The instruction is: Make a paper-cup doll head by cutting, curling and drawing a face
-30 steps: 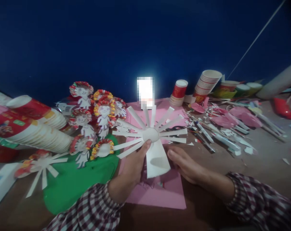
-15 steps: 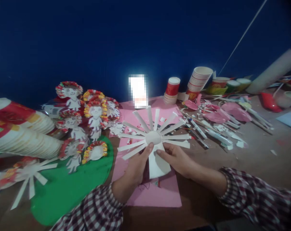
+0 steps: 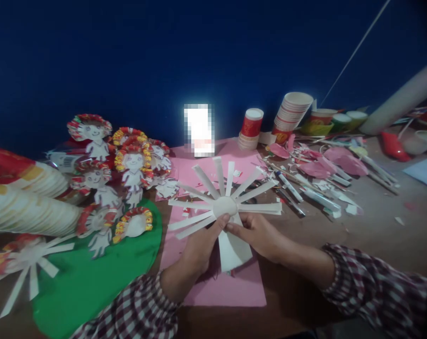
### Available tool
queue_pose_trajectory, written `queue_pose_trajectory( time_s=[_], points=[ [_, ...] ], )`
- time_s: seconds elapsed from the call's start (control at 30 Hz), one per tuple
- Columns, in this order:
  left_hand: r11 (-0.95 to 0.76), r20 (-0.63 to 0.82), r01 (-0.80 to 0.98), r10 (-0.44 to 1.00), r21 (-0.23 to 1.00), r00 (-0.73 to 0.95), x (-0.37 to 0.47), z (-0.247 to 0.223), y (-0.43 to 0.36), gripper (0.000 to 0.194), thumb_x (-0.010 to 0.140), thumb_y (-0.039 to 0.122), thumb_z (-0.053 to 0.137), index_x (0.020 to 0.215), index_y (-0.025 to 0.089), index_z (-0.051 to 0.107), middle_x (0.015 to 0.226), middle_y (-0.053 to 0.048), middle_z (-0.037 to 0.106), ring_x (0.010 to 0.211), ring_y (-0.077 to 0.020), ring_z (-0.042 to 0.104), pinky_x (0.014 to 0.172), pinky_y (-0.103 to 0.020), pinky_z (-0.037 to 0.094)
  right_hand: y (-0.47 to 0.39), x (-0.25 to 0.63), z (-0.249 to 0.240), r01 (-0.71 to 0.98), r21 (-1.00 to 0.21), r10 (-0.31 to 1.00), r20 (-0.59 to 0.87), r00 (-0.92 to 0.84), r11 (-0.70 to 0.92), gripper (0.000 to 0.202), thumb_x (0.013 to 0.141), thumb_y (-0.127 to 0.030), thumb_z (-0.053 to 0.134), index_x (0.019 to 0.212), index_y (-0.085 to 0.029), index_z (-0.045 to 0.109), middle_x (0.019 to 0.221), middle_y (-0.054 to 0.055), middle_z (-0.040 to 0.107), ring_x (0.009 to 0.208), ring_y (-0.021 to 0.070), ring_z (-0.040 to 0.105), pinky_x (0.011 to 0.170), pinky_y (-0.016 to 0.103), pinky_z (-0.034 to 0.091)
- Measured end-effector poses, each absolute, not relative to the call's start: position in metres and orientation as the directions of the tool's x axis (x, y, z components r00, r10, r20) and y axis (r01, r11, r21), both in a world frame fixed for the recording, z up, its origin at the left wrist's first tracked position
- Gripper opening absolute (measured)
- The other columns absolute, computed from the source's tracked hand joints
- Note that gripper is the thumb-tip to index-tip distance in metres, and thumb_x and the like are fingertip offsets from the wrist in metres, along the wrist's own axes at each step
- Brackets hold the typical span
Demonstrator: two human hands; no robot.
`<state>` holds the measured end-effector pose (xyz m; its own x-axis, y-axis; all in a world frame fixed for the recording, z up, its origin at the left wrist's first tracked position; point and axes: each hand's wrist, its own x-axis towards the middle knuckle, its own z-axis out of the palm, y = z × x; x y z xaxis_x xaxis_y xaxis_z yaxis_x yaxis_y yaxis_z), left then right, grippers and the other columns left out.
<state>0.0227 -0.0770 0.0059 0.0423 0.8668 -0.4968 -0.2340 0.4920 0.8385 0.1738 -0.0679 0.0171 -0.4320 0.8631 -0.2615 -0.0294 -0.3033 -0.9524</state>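
A white cut paper cup [image 3: 224,206] has its strips fanned out round a small round base, with one wide panel hanging toward me. My left hand [image 3: 199,245] grips it from the left, thumb on the lower edge of the base. From the right, my right hand [image 3: 261,235] pinches the top of the wide panel, its thumb close to the left thumb. Both hands hold the piece above a pink sheet [image 3: 234,294]. The fingers behind the paper are partly hidden.
Stacked paper cups [image 3: 33,212] lie at the left beside paper dolls [image 3: 133,165] and a green sheet [image 3: 93,282]. A bright phone [image 3: 200,129] stands at the back. More cups [image 3: 291,113], markers [image 3: 289,186], paper scraps and a red object [image 3: 393,146] are at the right.
My right thumb has moved up and left, nearer the left thumb. The wide panel now sits slightly lower. The view has shifted a little, with the left-side objects farther left.
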Motion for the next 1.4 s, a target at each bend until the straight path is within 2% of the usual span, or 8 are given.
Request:
queue_pose_trajectory(
  time_s=[0.23, 0.37, 0.43, 0.6, 0.77, 0.97, 1.23, 1.4],
  points=[
    [0.532, -0.534, -0.163, 0.845, 0.831, 0.037, 0.025, 0.013, -0.075, 0.043, 0.068, 0.050, 0.074, 0.097, 0.018, 0.071, 0.101, -0.009, 0.073, 0.092, -0.0267, 0.067, 0.085, -0.038, 0.051, -0.069, 0.175, 0.016, 0.070, -0.960, 0.863, -0.273, -0.425, -0.270, 0.032, 0.085, -0.044, 0.060, 0.093, -0.015, 0.070, 0.082, 0.004, 0.070, 0.069, 0.0145, 0.060, 0.061, 0.024, 0.047],
    [0.473, -0.478, -0.094, 0.877, 0.876, -0.052, 0.024, 0.009, -0.076, 0.044, 0.068, 0.050, 0.074, 0.099, 0.019, 0.071, 0.112, -0.009, 0.070, 0.104, -0.0274, 0.064, 0.096, -0.038, 0.046, -0.070, 0.174, 0.019, 0.116, -0.964, 0.864, -0.266, -0.427, -0.240, 0.030, 0.087, -0.042, 0.057, 0.089, -0.014, 0.070, 0.082, 0.004, 0.069, 0.068, 0.0137, 0.059, 0.060, 0.023, 0.046],
    [0.437, -0.445, -0.113, 0.893, 0.893, -0.068, 0.024, 0.007, -0.077, 0.045, 0.067, 0.048, 0.076, 0.102, 0.019, 0.071, 0.113, -0.009, 0.070, 0.106, -0.0274, 0.063, 0.098, -0.038, 0.045, -0.070, 0.174, 0.019, 0.123, -0.965, 0.861, -0.264, -0.434, -0.234, 0.030, 0.087, -0.041, 0.057, 0.087, -0.015, 0.069, 0.082, 0.004, 0.069, 0.068, 0.0133, 0.059, 0.059, 0.023, 0.046],
    [0.472, -0.480, -0.192, 0.877, 0.860, 0.009, 0.024, 0.011, -0.078, 0.046, 0.070, 0.046, 0.075, 0.103, 0.015, 0.070, 0.111, -0.012, 0.070, 0.097, -0.0276, 0.066, 0.089, -0.039, 0.051, -0.070, 0.177, 0.017, 0.143, -0.944, 0.821, -0.328, -0.468, -0.296, 0.031, 0.087, -0.045, 0.056, 0.091, -0.017, 0.067, 0.082, 0.003, 0.069, 0.067, 0.0133, 0.059, 0.058, 0.023, 0.046],
    [0.468, -0.461, -0.338, 0.881, 0.817, 0.106, 0.024, 0.014, -0.078, 0.044, 0.072, 0.040, 0.075, 0.107, 0.015, 0.069, 0.115, -0.012, 0.069, 0.103, -0.0272, 0.064, 0.095, -0.040, 0.049, -0.070, 0.180, 0.013, 0.195, -0.942, 0.809, -0.335, -0.483, -0.274, 0.028, 0.087, -0.042, 0.055, 0.091, -0.017, 0.066, 0.081, 0.002, 0.067, 0.066, 0.0129, 0.058, 0.059, 0.023, 0.047],
    [0.483, -0.472, -0.383, 0.872, 0.788, 0.129, 0.024, 0.016, -0.076, 0.037, 0.071, 0.037, 0.075, 0.100, 0.014, 0.071, 0.110, -0.011, 0.071, 0.107, -0.0278, 0.063, 0.099, -0.042, 0.045, -0.064, 0.185, 0.013, 0.249, -0.951, 0.811, -0.287, -0.510, -0.181, 0.025, 0.087, -0.039, 0.056, 0.090, -0.016, 0.066, 0.079, 0.001, 0.065, 0.068, 0.0121, 0.057, 0.060, 0.022, 0.047],
    [0.463, -0.456, -0.437, 0.881, 0.771, 0.128, 0.021, 0.017, -0.070, 0.039, 0.069, 0.034, 0.078, 0.104, 0.018, 0.070, 0.112, -0.007, 0.070, 0.113, -0.0249, 0.060, 0.101, -0.036, 0.045, -0.059, 0.186, 0.015, 0.210, -0.917, 0.755, -0.399, -0.520, -0.340, 0.027, 0.082, -0.042, 0.063, 0.090, -0.016, 0.065, 0.074, 0.001, 0.065, 0.061, 0.0119, 0.057, 0.054, 0.022, 0.046],
    [0.484, -0.437, -0.443, 0.874, 0.755, 0.211, 0.020, 0.017, -0.070, 0.039, 0.073, 0.037, 0.075, 0.105, 0.016, 0.070, 0.109, -0.008, 0.071, 0.111, -0.0256, 0.061, 0.100, -0.038, 0.046, -0.065, 0.181, 0.011, 0.182, -0.940, 0.814, -0.341, -0.471, -0.288, 0.028, 0.083, -0.042, 0.061, 0.093, -0.017, 0.068, 0.082, 0.003, 0.069, 0.068, 0.0142, 0.061, 0.059, 0.023, 0.048]
  ],
)
